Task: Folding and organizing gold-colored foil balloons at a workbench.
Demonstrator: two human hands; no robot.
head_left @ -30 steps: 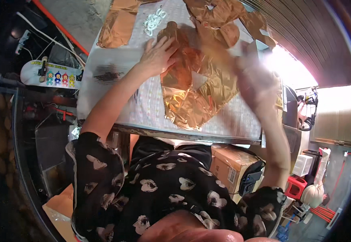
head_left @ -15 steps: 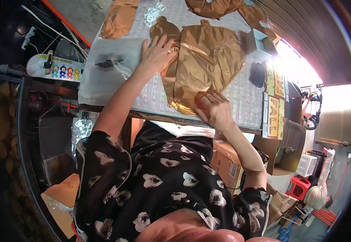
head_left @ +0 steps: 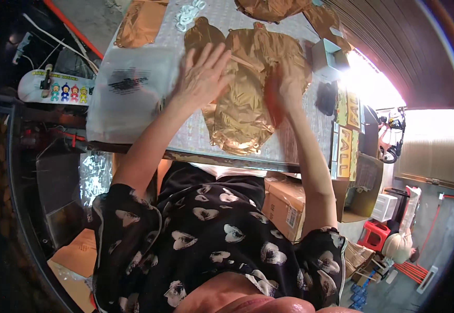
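A flat, uninflated gold foil balloon [head_left: 242, 112] lies on the table, its right part folded inward and its lower edge crinkled. My left hand [head_left: 203, 75] is open with fingers spread, over the balloon's left side; whether it presses down is unclear. On the balloon's right part is my right hand [head_left: 289, 86], so smeared by motion that its fingers cannot be read. Left of the balloon lies a clear plastic bag [head_left: 130, 96] with dark print. More flat gold foil balloons, one at the far left [head_left: 142, 23] and one at the far middle [head_left: 274, 9], lie farther back.
White plastic clips or rings [head_left: 188, 14] lie at the far edge. A small pale box [head_left: 327, 60] and a dark bundle [head_left: 326, 99] sit at the table's right. Printed cards [head_left: 344, 151] stand by the right edge. A carton [head_left: 284, 206] is below the table, with a skateboard deck [head_left: 55, 86] at left.
My right hand has moved up from the balloon's lower edge to its right part, which is now folded inward. My left hand has lifted slightly and spread its fingers.
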